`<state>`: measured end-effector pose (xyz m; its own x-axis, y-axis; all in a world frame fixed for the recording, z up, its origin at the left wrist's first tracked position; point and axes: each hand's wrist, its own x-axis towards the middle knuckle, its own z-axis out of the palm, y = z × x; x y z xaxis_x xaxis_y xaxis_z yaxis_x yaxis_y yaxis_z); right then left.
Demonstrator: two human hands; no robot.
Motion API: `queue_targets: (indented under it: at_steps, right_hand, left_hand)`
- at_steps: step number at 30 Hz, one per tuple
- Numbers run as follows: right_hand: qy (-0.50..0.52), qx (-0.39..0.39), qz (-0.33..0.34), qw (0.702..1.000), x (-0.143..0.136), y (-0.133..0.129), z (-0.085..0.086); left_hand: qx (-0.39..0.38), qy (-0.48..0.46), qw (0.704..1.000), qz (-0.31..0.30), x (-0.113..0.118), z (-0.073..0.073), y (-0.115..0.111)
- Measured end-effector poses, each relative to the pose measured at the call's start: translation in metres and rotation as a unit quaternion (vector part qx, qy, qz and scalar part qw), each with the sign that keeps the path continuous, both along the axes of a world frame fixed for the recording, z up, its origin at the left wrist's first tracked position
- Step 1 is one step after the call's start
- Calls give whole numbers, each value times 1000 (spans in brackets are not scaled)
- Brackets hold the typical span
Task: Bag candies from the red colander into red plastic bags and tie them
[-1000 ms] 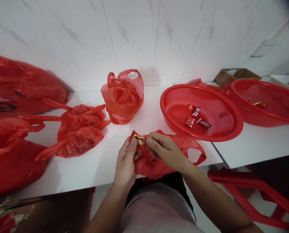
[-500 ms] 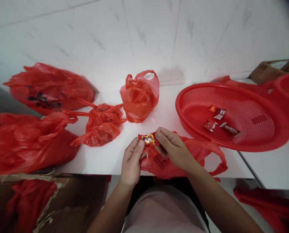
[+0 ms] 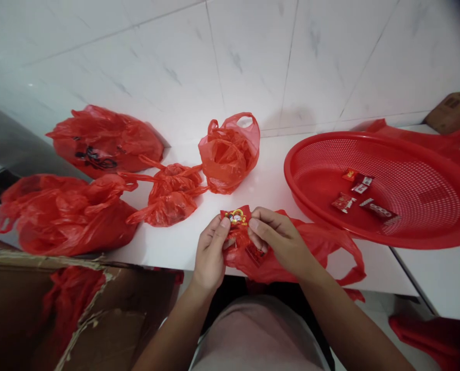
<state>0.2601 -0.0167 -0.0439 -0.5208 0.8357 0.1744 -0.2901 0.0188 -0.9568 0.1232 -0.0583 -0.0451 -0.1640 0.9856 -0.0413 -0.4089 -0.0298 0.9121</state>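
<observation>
Between my two hands is a small red candy packet with a gold and white print. My left hand pinches its left end between thumb and fingers. At its right end, my right hand grips the corner with bent fingers. Beneath both hands a red plastic bag lies on its side along the table edge, its handle loop spread to the right. Another dark red wrapped packet shows at the bag, partly under my right hand.
A red mesh basket at the right holds several wrapped sweets. Filled red bags and a small knotted bag stand at the left, and an upright bag at the back. A torn cardboard box is below left.
The view has turned slightly, shifting the surroundings. Both hands still hold the candy packet, which now lies flatter and shows more of its printed face.
</observation>
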Motion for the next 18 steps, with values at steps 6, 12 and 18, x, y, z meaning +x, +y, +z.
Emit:
queue_targets:
  at_steps: [6,12,18]
  right_hand:
    - [15,-2,-2,1000,0,0,-1]
    - [29,7,0,1000,1,0,-3]
    - [17,8,-14,1000,2,0,-4]
  left_hand:
    - [-7,-46,999,12,2,3,0]
    - [-18,-54,998,5,3,7,0]
    - [-15,-46,999,-4,5,5,0]
